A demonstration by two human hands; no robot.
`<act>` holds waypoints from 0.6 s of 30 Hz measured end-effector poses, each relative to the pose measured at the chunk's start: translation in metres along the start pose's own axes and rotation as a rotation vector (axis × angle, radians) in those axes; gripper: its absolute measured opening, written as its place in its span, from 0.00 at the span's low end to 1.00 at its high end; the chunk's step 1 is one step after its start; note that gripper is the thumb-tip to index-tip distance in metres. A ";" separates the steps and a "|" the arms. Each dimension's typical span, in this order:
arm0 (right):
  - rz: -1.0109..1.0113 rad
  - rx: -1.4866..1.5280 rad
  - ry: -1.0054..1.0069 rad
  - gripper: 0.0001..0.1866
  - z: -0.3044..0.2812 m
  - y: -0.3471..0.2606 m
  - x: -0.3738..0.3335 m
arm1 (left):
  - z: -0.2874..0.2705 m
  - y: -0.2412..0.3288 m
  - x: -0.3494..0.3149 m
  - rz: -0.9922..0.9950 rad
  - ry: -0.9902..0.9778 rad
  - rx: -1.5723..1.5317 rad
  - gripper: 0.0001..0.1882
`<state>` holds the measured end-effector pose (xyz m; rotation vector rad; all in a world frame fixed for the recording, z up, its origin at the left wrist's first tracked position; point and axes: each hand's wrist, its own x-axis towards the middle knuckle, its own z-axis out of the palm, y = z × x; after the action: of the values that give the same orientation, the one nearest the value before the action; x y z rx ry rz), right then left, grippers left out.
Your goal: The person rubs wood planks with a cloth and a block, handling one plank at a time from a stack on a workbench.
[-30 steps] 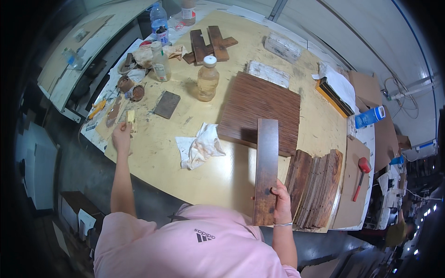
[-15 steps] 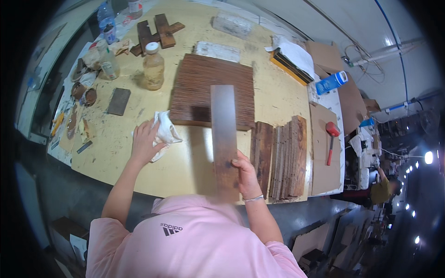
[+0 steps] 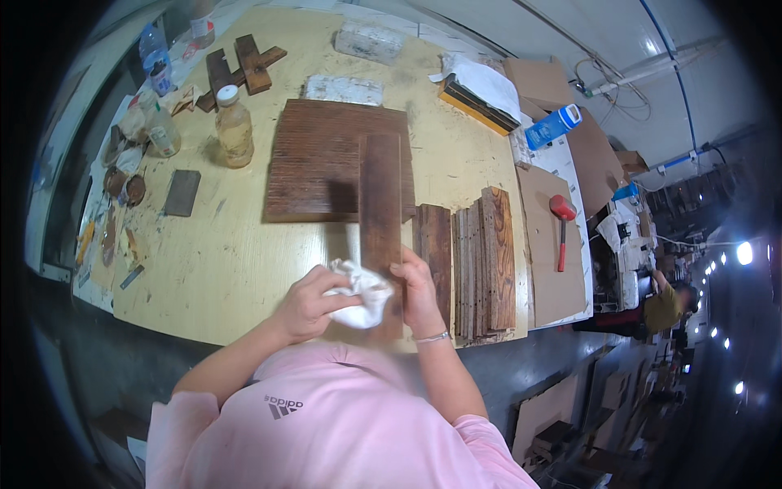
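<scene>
A crumpled white cloth [image 3: 366, 308] is bunched in my left hand [image 3: 314, 303], whose fingers are closed round it. The cloth lies against the lower part of a long dark-brown wooden board [image 3: 380, 187]. My right hand [image 3: 419, 292] grips that board by its right edge, thumb on the face, holding it up in front of me above the table. Behind it lies a stack of brown wooden boards [image 3: 314, 155], partly hidden by the raised board. Beside my right hand, more boards [image 3: 481, 265] stand on edge in a row.
On the yellow table [image 3: 220, 269] stand a jar of cloudy liquid [image 3: 235, 134], a dark block [image 3: 182, 192] and several bottles at the back left. A red mallet [image 3: 562, 210] lies on cardboard at the right, near a blue bottle [image 3: 554, 126]. A person [image 3: 664, 310] works at far right.
My left hand has picked the cloth up off the table and carried it right, onto the board. The board in my right hand has tilted and now looks darker. The whole view has shifted slightly.
</scene>
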<state>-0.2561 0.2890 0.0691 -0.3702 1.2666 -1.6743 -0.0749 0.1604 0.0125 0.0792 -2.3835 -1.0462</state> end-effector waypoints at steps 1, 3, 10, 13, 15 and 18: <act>-0.013 -0.048 0.020 0.25 -0.004 -0.003 -0.002 | 0.003 -0.011 -0.014 -0.087 -0.021 0.011 0.30; 0.005 0.020 0.021 0.26 -0.005 -0.009 -0.008 | 0.008 -0.016 -0.015 -0.220 0.031 0.238 0.30; 0.116 0.085 -0.099 0.27 0.007 0.018 -0.010 | -0.004 0.009 0.049 -0.662 0.244 -0.960 0.13; 0.094 0.049 -0.118 0.27 0.014 0.018 -0.014 | -0.005 0.007 0.046 -0.696 0.278 -1.056 0.08; 0.099 0.014 -0.129 0.27 0.009 0.020 -0.016 | -0.005 0.004 0.038 -0.706 0.243 -1.070 0.07; 0.109 0.020 -0.133 0.27 0.005 0.024 -0.018 | -0.006 0.006 0.036 -0.718 0.213 -1.075 0.07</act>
<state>-0.2315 0.3013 0.0561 -0.3873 1.1512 -1.5439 -0.1018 0.1513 0.0359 0.6309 -1.3264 -2.3524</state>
